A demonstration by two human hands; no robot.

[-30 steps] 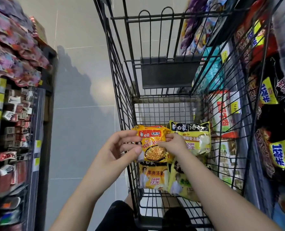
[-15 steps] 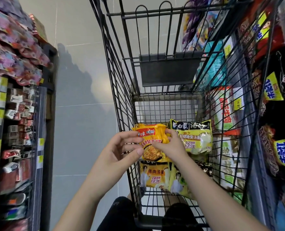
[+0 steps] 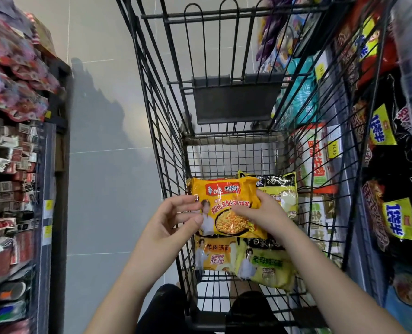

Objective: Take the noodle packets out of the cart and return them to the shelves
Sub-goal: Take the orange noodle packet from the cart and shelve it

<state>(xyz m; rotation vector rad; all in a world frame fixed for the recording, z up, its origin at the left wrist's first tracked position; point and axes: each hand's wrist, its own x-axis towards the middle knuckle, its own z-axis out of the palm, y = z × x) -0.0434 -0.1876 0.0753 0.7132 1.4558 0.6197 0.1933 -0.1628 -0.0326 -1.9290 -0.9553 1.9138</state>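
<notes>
The wire cart (image 3: 166,131) held 4 noodle pkts. The orange pkt (image 3: 224,201) was uppermost, face up, above the other 3 and inside the cart's walls. The right hand (image 3: 265,213) grasped its right side, thumb on the front and fingers round the edge. The left hand (image 3: 173,220) was at the cart's left wall w/ fingers curved. Its fingertips and thumb tip met the orange pkt's left edge, but I couldn't tell if it had a real grip.

Under that pkt, on the cart bottom:
- a yellow-green pkt (image 3: 282,189) w/ a dark top band at back right, its left part covered by the orange one
- a pale orange pkt (image 3: 214,254) at front left
- a green pkt (image 3: 265,263) at front right, touching the pale orange pkt

The cart's seat flap (image 3: 233,100) hung at the far end. Shelves on the right (image 3: 392,165) were packed w/ bagged noodles, close beside the cart. Shelves on the left (image 3: 19,165) stood across the tiled floor (image 3: 103,165).

Vs 0.5 s before, the orange pkt had spread out flatter and wider. It now hid the left end of the yellow-green pkt's band, which had been in full view. The right hand had shifted a bit rightward. The left thumb, then just beside the pkt, now lay on its edge.
</notes>
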